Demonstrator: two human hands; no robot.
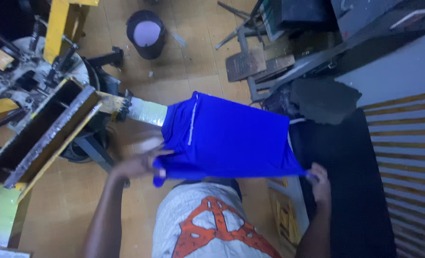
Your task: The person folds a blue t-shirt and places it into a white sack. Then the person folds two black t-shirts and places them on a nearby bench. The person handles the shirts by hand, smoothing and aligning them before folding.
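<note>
A bright blue garment (pixel 229 136) with a thin white stripe lies stretched over a flat platen at the end of a yellow press arm (pixel 126 107). My left hand (pixel 143 162) grips the garment's near left edge. My right hand (pixel 320 179) pinches its near right corner, pulling the cloth taut. My white shirt with an orange pattern fills the bottom of the view.
A yellow metal printing press with a framed screen (pixel 45 136) stands at the left. A dark bucket (pixel 146 33) sits on the wooden floor beyond. Wooden boards and metal frames (pixel 255 62) lie at the back. A black mat (pixel 351 181) and a striped surface (pixel 408 157) are at the right.
</note>
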